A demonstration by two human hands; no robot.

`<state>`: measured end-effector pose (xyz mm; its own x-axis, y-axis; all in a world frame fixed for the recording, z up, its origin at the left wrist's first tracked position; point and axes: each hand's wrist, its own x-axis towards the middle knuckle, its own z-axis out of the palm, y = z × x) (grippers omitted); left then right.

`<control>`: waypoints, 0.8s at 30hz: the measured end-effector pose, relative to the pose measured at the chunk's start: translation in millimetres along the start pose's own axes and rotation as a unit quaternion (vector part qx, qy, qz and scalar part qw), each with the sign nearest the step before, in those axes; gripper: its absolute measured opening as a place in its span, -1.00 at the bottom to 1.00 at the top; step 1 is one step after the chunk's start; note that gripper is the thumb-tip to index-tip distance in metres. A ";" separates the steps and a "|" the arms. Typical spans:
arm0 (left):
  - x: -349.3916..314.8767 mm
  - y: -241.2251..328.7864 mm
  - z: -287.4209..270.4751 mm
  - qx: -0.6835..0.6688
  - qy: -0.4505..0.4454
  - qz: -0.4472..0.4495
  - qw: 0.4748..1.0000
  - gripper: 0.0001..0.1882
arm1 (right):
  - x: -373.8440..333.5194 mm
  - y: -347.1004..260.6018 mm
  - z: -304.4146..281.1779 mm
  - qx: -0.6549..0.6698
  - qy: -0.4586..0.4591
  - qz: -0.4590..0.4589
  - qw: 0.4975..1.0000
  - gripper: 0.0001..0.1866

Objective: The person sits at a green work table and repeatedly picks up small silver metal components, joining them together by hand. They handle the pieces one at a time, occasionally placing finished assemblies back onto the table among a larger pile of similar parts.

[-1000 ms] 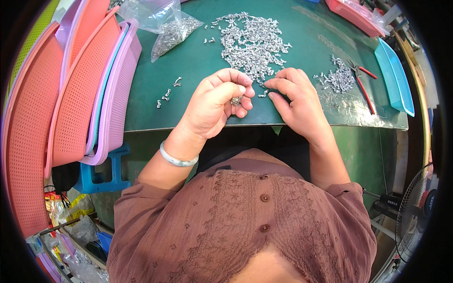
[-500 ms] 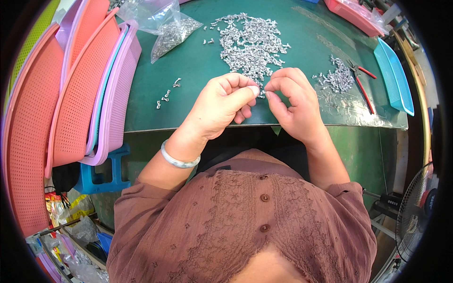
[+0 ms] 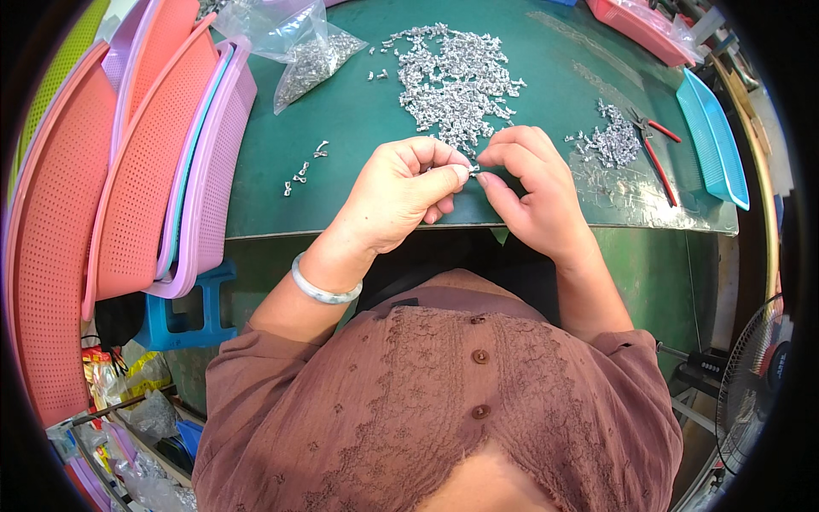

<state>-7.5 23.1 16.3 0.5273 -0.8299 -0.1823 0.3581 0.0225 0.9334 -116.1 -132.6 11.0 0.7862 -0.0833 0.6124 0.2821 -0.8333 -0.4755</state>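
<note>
Okay, left hand (image 3: 397,188) above the near edge of the green table (image 3: 358,111), about mid-length, thumb and forefinger pinched on a small metal piece (image 3: 473,171); remaining fingers curled in under the palm, can't make out whether more pieces sit in there. Right hand (image 3: 537,189) just beside it on the right, fingers bent, thumb and forefinger tips a little apart, one either side of the piece's free end; contact or grip there unclear. So the piece is between the two hands, near the near edge. Left wrist has a pale bracelet (image 3: 322,295). Big pile of silver metal pieces (image 3: 452,81) runs from the hands toward the far edge. Smaller pile (image 3: 612,141) to the right, toward the right edge, pliers (image 3: 659,171) with red handles just beside it, jaws toward the pile. Blue basket (image 3: 717,136) along the right edge, pink basket (image 3: 641,37) at the far right corner. Left part of table: few loose pieces (image 3: 300,177) in a slanting row, clear bag (image 3: 316,68) part full of metal pieces farther back. Stacked baskets (image 3: 149,171), pink, purple and others, stand tilted by the left edge, blue stool (image 3: 209,303) below. Fan (image 3: 751,392) off the near right corner.
</note>
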 end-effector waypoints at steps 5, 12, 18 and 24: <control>0.2 -1.3 -0.3 0.002 0.003 0.007 1.000 -0.90 | -1.6 -1.9 1.0 -0.034 -0.052 0.032 0.998 -0.84; -0.3 -1.2 -0.7 -0.003 -0.002 0.010 1.000 -0.92 | -1.6 -0.3 3.7 -0.041 -0.065 0.038 0.996 -0.91; 1.6 -1.7 -8.5 -0.056 -0.015 0.013 0.998 -0.93 | -4.3 0.9 6.0 0.014 0.001 0.060 0.998 -0.91; 1.5 2.7 -7.6 -0.061 -0.022 0.000 0.998 -0.86 | -1.5 -3.5 8.4 0.073 0.031 0.049 0.996 -0.87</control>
<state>0.1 26.1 16.2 0.4935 -0.8536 -0.1669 0.4518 0.0877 0.8878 -113.6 -125.0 6.4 0.7793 -0.1977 0.5946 0.2860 -0.7321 -0.6183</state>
